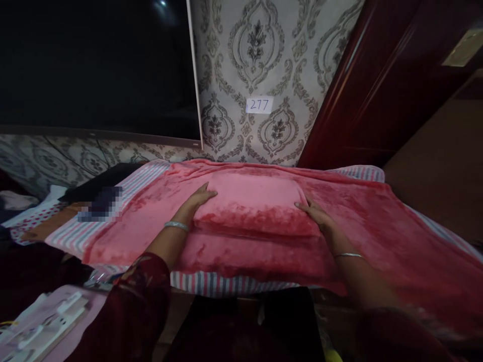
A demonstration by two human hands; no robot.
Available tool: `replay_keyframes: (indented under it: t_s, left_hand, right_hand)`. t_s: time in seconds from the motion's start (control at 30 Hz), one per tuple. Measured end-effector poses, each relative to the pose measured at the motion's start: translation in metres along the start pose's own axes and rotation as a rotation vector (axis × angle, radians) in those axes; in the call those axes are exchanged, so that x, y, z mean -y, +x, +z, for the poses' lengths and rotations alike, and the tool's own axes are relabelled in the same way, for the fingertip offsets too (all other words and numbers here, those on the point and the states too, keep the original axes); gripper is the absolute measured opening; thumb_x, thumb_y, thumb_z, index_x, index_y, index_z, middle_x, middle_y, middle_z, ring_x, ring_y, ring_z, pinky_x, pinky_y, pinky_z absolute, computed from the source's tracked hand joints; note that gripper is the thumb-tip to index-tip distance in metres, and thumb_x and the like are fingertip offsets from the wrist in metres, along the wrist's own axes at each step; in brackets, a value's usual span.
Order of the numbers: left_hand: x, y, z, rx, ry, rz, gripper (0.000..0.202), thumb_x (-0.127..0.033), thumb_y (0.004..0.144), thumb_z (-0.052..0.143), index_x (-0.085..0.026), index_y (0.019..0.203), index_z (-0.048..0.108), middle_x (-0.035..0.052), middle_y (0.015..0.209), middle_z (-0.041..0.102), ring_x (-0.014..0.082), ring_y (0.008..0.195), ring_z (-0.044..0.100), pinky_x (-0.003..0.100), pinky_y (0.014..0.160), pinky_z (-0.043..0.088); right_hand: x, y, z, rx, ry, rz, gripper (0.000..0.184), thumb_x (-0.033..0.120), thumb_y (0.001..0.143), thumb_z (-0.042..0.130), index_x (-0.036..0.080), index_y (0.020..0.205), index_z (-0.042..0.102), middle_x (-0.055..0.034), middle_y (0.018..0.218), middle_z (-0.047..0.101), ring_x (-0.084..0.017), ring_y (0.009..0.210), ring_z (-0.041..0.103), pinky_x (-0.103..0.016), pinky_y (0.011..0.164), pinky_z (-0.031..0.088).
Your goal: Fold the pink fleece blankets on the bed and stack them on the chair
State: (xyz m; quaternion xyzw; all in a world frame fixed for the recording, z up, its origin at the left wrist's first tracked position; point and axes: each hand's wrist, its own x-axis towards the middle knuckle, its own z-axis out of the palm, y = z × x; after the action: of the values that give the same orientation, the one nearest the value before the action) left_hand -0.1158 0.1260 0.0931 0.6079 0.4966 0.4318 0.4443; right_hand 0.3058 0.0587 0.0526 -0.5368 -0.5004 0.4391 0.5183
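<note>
Open air above the folded pink blanket, patterned wall behind, television at left.

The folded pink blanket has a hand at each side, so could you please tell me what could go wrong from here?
If lifted by the left hand and right hand at its sides, the folded pink blanket might sag in the middle. It lies on a similar pink cloth, so shifting it could crease that layer. The striped sheet pokes out along the near edge and might slip if pulled.
</note>
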Motion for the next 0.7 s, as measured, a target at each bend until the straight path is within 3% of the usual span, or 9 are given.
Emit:
replay_keyframes:
  t_s: [0.1,0.2,0.3,0.4,0.47,0.6,0.7]
  left_hand:
    - [-0.016,0.003,-0.006,-0.037,0.025,-0.003,0.094,-0.042,0.064,0.087,-0.017,0.148,0.051,0.0139,0.145,0.061,0.0319,0.129,0.060,0.043,0.109,0.050]
    - [-0.019,-0.008,-0.019,-0.104,0.048,0.062,0.089,-0.039,0.069,0.083,-0.018,0.149,0.050,0.0116,0.153,0.053,0.0301,0.137,0.053,0.039,0.113,0.046]
    - [0.000,-0.032,-0.027,-0.073,0.049,0.017,0.090,-0.047,0.066,0.085,-0.019,0.146,0.054,0.0108,0.148,0.058,0.0315,0.136,0.054,0.041,0.113,0.046]
    - [0.026,-0.058,-0.028,-0.014,-0.006,-0.101,0.090,-0.057,0.058,0.088,-0.018,0.135,0.062,0.0130,0.137,0.066,0.0345,0.130,0.059,0.044,0.108,0.051]
    - [0.037,-0.067,-0.026,-0.024,-0.078,-0.171,0.089,-0.057,0.057,0.090,-0.017,0.132,0.064,0.0147,0.132,0.069,0.0344,0.123,0.064,0.043,0.102,0.055]
    - [0.032,-0.056,-0.025,-0.149,-0.140,-0.300,0.086,-0.043,0.062,0.091,-0.017,0.138,0.058,0.0175,0.134,0.067,0.0309,0.110,0.071,0.040,0.089,0.061]
    - [0.015,-0.029,-0.025,-0.229,-0.052,-0.368,0.060,-0.039,0.071,0.085,-0.016,0.124,0.067,0.0163,0.122,0.073,0.0281,0.103,0.073,0.036,0.083,0.061]
  right_hand:
    - [0.018,0.003,-0.005,-0.063,-0.030,-0.087,0.081,0.045,0.067,0.082,0.029,0.142,0.057,-0.0043,0.147,0.059,-0.033,0.138,0.053,-0.049,0.114,0.046]
    - [0.021,-0.011,-0.010,-0.109,-0.027,-0.130,0.082,0.046,0.070,0.081,0.032,0.146,0.053,-0.0010,0.154,0.052,-0.030,0.142,0.047,-0.046,0.117,0.043]
    - [0.004,-0.040,-0.007,-0.078,-0.022,-0.077,0.084,0.047,0.072,0.080,0.032,0.149,0.051,-0.0018,0.156,0.050,-0.031,0.144,0.045,-0.047,0.116,0.044]
    - [-0.021,-0.066,0.000,0.011,0.034,0.075,0.083,0.048,0.073,0.079,0.028,0.149,0.051,-0.0064,0.150,0.056,-0.033,0.138,0.053,-0.050,0.110,0.049]
    - [-0.032,-0.072,0.002,-0.004,0.048,0.114,0.082,0.048,0.073,0.078,0.028,0.148,0.052,-0.0068,0.149,0.058,-0.033,0.135,0.055,-0.051,0.110,0.050]
    - [-0.038,-0.054,-0.004,-0.065,-0.006,0.125,0.076,0.050,0.077,0.075,0.031,0.147,0.053,-0.0069,0.145,0.061,-0.032,0.133,0.058,-0.053,0.109,0.049]
    - [-0.033,-0.025,-0.005,-0.105,-0.063,0.114,0.065,0.053,0.084,0.066,0.028,0.143,0.057,-0.0088,0.141,0.064,-0.030,0.132,0.058,-0.052,0.111,0.046]
